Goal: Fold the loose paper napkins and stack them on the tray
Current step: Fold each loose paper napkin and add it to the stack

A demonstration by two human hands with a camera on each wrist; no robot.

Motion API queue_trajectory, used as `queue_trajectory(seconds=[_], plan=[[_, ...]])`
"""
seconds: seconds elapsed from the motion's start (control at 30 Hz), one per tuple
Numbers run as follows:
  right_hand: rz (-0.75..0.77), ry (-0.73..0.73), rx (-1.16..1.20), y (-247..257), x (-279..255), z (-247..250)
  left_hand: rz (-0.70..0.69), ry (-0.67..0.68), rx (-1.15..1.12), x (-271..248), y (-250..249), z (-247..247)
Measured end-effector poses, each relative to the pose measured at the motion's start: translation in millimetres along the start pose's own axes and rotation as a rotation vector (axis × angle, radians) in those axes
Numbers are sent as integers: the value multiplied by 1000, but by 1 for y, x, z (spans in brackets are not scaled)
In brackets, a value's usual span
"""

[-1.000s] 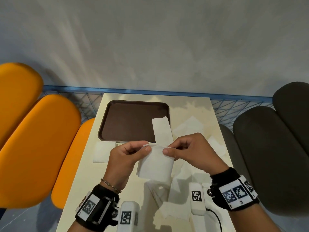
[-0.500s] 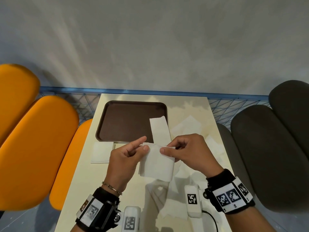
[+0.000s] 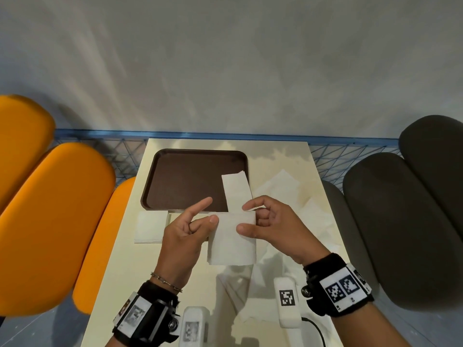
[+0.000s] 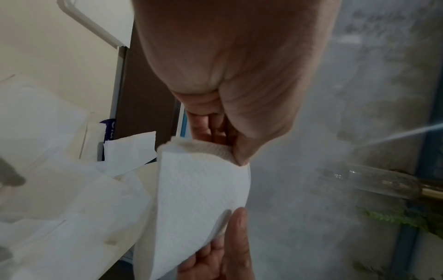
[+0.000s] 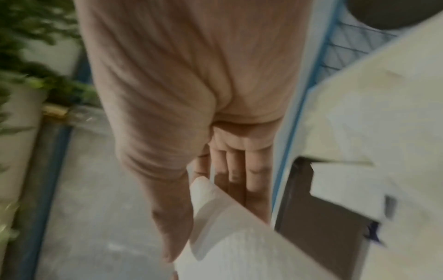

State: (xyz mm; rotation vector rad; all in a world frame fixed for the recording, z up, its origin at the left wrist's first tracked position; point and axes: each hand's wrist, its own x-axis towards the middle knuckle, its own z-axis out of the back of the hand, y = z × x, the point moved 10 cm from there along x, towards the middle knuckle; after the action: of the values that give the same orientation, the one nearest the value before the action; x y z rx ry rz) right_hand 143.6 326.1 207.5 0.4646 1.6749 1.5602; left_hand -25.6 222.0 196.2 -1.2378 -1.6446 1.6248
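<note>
Above the worktop, between the two hands, a white napkin hangs folded, its top edge up and its lower edge loose. The left hand pinches the napkin's upper left corner between thumb and curled fingers, with the forefinger pointing free. The right hand pinches the upper right edge, thumb in front and fingers behind. Beyond the hands lies a brown tray, with a folded strip resting over its near right corner. Loose napkins lie spread over the worktop's right side and near edge, and a flat pile sits just before the tray's left corner.
</note>
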Motion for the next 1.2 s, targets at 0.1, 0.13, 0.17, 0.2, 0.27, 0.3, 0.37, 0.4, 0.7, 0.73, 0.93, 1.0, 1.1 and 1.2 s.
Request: queue_trajectory(seconds=[0.1, 0.13, 0.17, 0.2, 0.27, 0.3, 0.37, 0.4, 0.7, 0.73, 0.93, 1.0, 1.1, 1.2], plan=[[-34, 65, 165, -8, -2, -9, -8, 27, 16, -3, -4, -2], [-39, 48, 185, -11, -2, -7, -13, 27, 20, -4, -4, -1], [-44, 19, 199, -14, -2, -4, -21, 21, 27, -5, -4, 0], [-49, -13, 210, -18, -2, -1, -29, 8, 37, -5, -3, 2], [-64, -58, 234, -23, -3, 5, -52, -31, 63, -6, -2, 5], [-70, -69, 246, -25, -3, 6, -65, -53, 78, -7, -1, 6], [-89, -93, 270, -27, -4, 9, -91, -103, 98, -9, 1, 8], [-101, -112, 282, -28, -4, 12, -99, -124, 107, -10, 3, 9], [-20, -265, 270, -22, -15, 30, -104, -184, 152, -23, 9, 1], [-17, -249, 263, -23, -16, 28, -106, -202, 139, -26, 10, 1], [-120, 108, 120, -44, -23, -3, -88, -310, 81, -40, 19, 7], [-136, 91, 83, -52, -23, -3, -75, -351, 65, -45, 23, 15], [-178, 61, 64, -62, -18, -6, -56, -400, 34, -51, 33, 28], [-226, 120, 48, -70, -13, -18, -32, -434, -1, -50, 44, 39]])
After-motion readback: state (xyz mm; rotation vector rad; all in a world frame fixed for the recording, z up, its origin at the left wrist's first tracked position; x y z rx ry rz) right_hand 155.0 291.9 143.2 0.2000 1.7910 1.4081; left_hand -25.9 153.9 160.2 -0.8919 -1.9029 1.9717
